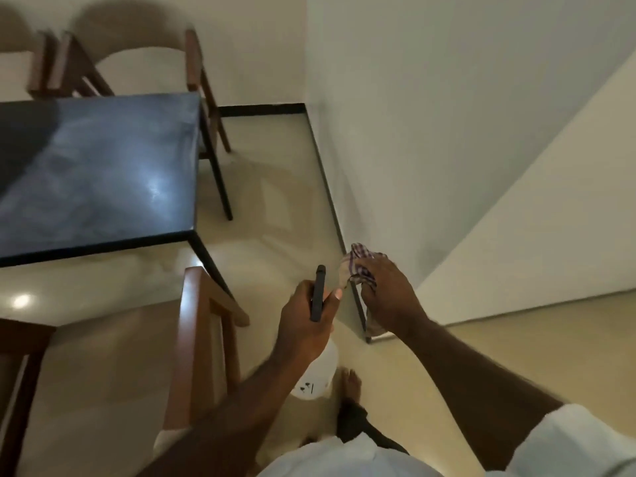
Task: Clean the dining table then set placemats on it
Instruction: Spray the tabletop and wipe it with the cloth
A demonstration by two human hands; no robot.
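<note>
My left hand (306, 325) curls round a slim black object (318, 287), a white bottle (318, 376) just beneath. My right hand's (389, 296) fingers pinch the checked cloth (359, 263). The dark dining table (103, 173) sits at ten o'clock.

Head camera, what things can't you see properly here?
In the head view:
- Dark slim thing: gripped by the left hand, edge-on, unidentifiable.
- White container: mostly behind that hand; markings too small.
- Checked cloth: partly under the right hand.
- Table: cut off at the left edge.
</note>
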